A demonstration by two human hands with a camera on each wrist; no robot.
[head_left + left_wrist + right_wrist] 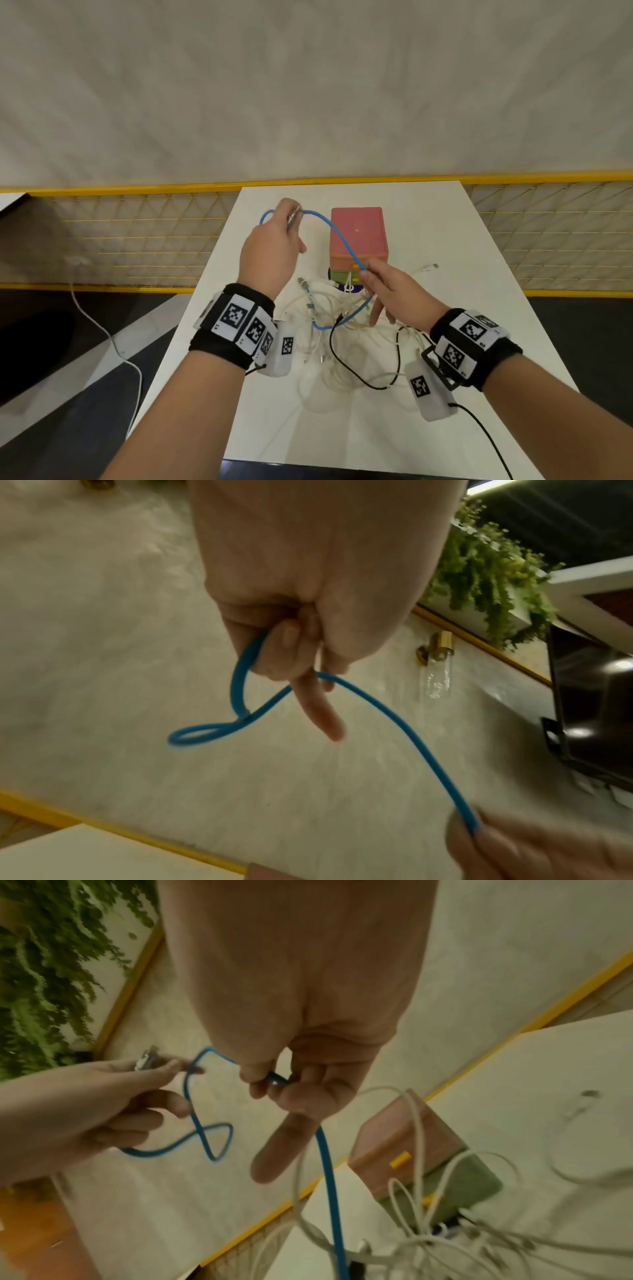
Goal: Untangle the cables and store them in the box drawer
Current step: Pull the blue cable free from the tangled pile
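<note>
A blue cable (337, 233) arcs in the air between both hands above the table. My left hand (274, 246) is raised left of the box and grips the cable's end with its metal plug (147, 1061); a small loop (202, 730) hangs below it. My right hand (383, 284) pinches the blue cable (327, 1177) in front of the box, other fingers spread. The small box (358, 236) has a pink top, stacked drawers and yellow handles (400, 1159). A tangle of white cables (329, 308) and a black cable (346, 363) lies on the table below my hands.
The white table (479, 308) is narrow, with a yellow-framed mesh railing (137, 236) beyond its far and left edges. One white cable's plug (430, 266) lies right of the box. A white cord (113, 342) trails on the dark floor at left.
</note>
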